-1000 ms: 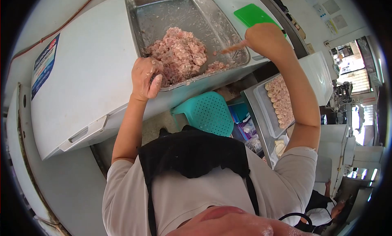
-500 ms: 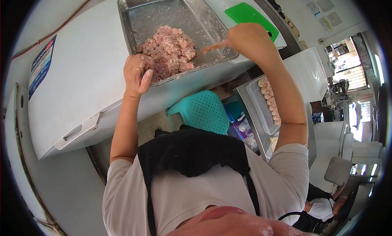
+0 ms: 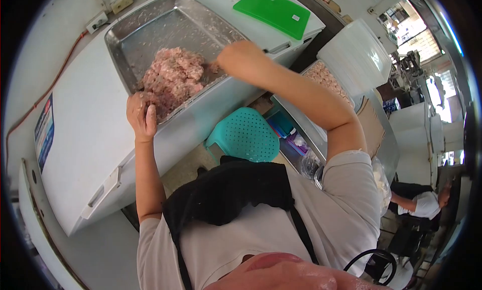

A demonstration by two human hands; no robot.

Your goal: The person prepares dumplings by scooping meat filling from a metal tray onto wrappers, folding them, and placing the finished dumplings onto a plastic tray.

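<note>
A metal pan (image 3: 150,31) with meat smears on its floor lies on the white chest freezer (image 3: 85,119). Pink ground meat (image 3: 173,74) is heaped in its near left part. My left hand (image 3: 141,117) grips the near left corner of the pan, its fingers over the rim beside the meat and its thumb outside. My right hand (image 3: 241,61) is closed above the pan's near right corner. A blurred brownish, stick-like thing (image 3: 213,67) juts from it toward the meat; I cannot tell what it is.
A green cutting board (image 3: 273,11) lies behind the pan. Below stands a teal perforated stool (image 3: 246,137). On the right, a container of pinkish pieces (image 3: 326,79) sits by a clear plastic tub (image 3: 356,54). Another person (image 3: 424,202) is at the far right.
My right hand has moved left, closer to the meat, with the brownish thing. My left hand stays on the pan corner. The camera view has shifted, showing more of the right side.
</note>
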